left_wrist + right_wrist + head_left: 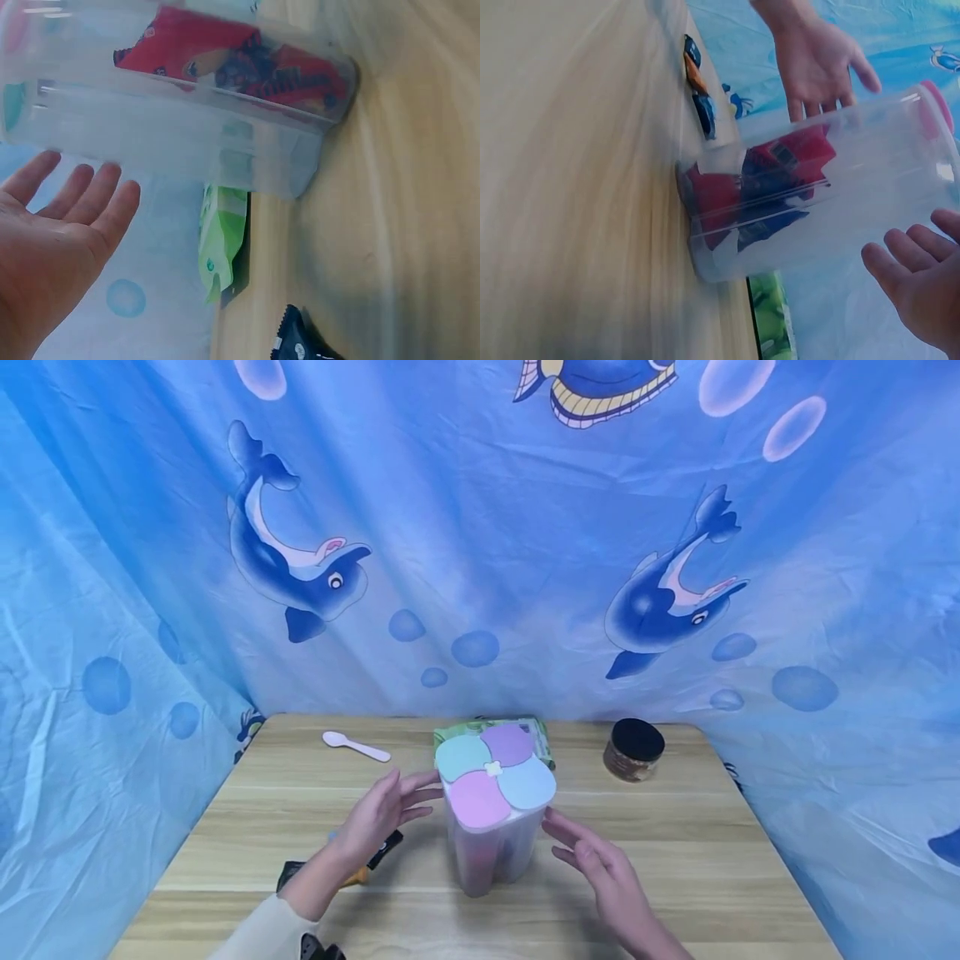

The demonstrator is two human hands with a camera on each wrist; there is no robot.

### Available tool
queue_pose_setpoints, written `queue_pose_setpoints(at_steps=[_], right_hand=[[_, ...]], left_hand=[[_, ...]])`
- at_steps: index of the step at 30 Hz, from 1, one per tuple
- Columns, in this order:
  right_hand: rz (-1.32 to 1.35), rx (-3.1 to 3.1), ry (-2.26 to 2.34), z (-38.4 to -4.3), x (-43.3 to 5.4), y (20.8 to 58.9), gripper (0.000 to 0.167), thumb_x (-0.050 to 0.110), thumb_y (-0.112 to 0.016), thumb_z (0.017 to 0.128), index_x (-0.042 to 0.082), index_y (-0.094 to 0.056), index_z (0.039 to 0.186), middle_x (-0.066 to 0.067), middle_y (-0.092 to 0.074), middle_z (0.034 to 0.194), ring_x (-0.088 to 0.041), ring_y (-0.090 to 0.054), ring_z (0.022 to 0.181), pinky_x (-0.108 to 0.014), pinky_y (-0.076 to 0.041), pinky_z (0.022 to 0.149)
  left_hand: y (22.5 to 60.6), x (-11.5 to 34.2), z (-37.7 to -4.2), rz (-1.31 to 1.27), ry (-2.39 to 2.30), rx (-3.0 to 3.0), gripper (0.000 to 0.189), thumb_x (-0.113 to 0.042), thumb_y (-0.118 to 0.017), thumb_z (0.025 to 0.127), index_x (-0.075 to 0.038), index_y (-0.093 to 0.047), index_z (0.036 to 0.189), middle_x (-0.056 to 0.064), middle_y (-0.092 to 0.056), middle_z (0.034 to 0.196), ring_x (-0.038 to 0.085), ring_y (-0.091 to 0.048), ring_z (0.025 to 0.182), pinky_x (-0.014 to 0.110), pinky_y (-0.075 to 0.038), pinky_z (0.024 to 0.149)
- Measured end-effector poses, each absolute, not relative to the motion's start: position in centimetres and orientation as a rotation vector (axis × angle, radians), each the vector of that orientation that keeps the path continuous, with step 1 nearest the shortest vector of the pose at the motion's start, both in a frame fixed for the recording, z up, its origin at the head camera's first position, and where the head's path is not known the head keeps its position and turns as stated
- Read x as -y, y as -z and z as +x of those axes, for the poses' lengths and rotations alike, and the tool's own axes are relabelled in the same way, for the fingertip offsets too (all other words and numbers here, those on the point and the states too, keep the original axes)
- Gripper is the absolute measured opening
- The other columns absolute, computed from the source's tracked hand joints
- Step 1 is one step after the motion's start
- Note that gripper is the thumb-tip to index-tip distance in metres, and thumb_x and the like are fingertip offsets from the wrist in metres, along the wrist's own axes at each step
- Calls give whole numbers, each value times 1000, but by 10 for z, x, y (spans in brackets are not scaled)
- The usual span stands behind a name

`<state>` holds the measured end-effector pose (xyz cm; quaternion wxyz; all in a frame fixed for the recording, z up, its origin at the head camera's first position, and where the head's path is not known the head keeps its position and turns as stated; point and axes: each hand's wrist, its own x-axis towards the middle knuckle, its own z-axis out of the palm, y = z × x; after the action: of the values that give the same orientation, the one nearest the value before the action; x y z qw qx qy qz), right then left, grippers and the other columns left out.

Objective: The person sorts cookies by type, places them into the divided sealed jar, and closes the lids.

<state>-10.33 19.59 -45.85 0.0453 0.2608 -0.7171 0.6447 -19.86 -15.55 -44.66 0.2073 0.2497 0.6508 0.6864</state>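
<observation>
A tall clear plastic storage container (480, 852) stands upright on the wooden table, under a lid (525, 781) of four petals in green, purple, pink and blue. Through its wall show red and dark blue snack packets (757, 187) lying in the lower part. My left hand (381, 810) is at the container's left side, fingers extended, fingertips right at the wall below the lid. On the opposite side my right hand (600, 868) has its fingers loosely spread and pointing at the wall. Neither hand curls round the container.
Behind the container lies a green packet (223, 232). A white spoon (356, 746) is at the back left, and a jar with a black lid (634, 750) at the back right. Small black and orange packets (697, 82) lie by my left forearm. A blue printed curtain (480, 543) hangs behind the table.
</observation>
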Motion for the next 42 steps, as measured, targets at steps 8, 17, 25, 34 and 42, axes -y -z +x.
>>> queue_pose_setpoints(at_steps=[8,17,25,34,42], right_hand=[[897,2127,-2236,-134,-209,455,60,25,-6,114,-14,-32,152,9,-47,158,-14,-46,145,-32,-47,111],[855,2135,-2314,-168,-209,451,72,39,-8,113,-19,-30,149,15,-56,147,-4,-53,136,-33,-49,109],[707,2226,-2361,-184,-202,443,83,48,-6,111,-23,-23,149,-35,-34,156,4,-54,130,-24,-47,105],[650,2229,-2402,-192,-200,447,84,50,-10,111,-24,-21,149,-44,-26,154,5,-54,126,-25,-47,104],[917,2286,-2071,-195,-213,444,57,18,-52,107,-13,-35,152,-38,-38,152,-3,-54,132,-27,-51,104]], left_hand=[[448,156,-165,801,-1938,-1820,70,-40,-3,112,4,-33,157,-6,-45,159,19,-45,144,31,-39,115],[450,150,-136,937,-1991,-1794,65,-29,0,112,6,-32,156,7,-39,161,18,-45,144,26,-38,114],[453,145,-123,1018,-1995,-1777,64,-25,1,112,6,-31,157,15,-35,160,19,-44,144,28,-37,115],[452,141,-119,1041,-2001,-1784,62,-22,0,111,7,-33,155,21,-36,158,20,-47,141,30,-39,113],[447,147,-131,943,-1890,-2211,41,-11,-37,111,-3,-49,149,20,-52,148,25,-58,130,32,-49,106]])
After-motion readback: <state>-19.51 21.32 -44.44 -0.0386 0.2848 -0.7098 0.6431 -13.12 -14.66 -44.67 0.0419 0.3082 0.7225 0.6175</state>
